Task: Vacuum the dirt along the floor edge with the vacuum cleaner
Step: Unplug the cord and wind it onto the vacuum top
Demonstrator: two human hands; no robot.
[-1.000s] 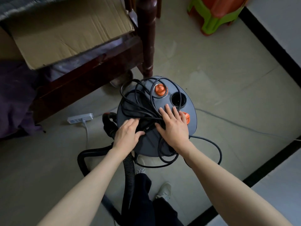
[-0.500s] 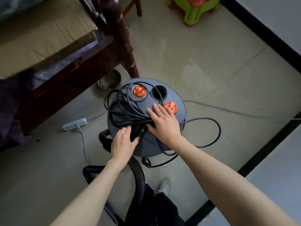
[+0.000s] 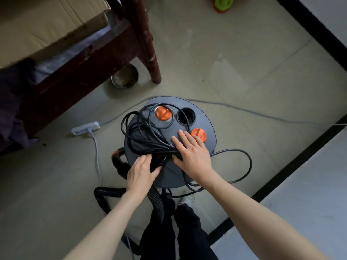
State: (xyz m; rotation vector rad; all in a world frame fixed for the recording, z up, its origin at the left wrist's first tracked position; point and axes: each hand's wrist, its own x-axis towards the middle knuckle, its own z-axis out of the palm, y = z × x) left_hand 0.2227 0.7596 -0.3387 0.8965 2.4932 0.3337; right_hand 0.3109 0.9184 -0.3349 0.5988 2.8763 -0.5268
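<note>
The grey drum vacuum cleaner [image 3: 204, 122] stands on the floor in front of me, with two orange knobs on its lid. A black power cord [image 3: 139, 136] lies coiled in loose loops on the lid, and one loop hangs off the right side. My left hand [image 3: 139, 174] is at the lid's near left edge, its thumb and fingers around the cord bundle near the plug. My right hand [image 3: 192, 153] lies flat on the lid and cord, fingers straight, beside the nearer orange knob. The ribbed black hose [image 3: 156, 200] curves down the vacuum's near side past my legs.
A dark wooden bed frame [image 3: 78, 72] and its post [image 3: 150, 53] stand at the upper left, with a metal bowl [image 3: 124, 76] beneath. A white power strip [image 3: 85, 127] lies left of the vacuum. A black floor edge strip [image 3: 293, 164] runs diagonally on the right.
My view has shifted back and left, so the bowl under the bed now shows. Both hands stay on the cord and lid, and the cord loop on the right hangs wider.
</note>
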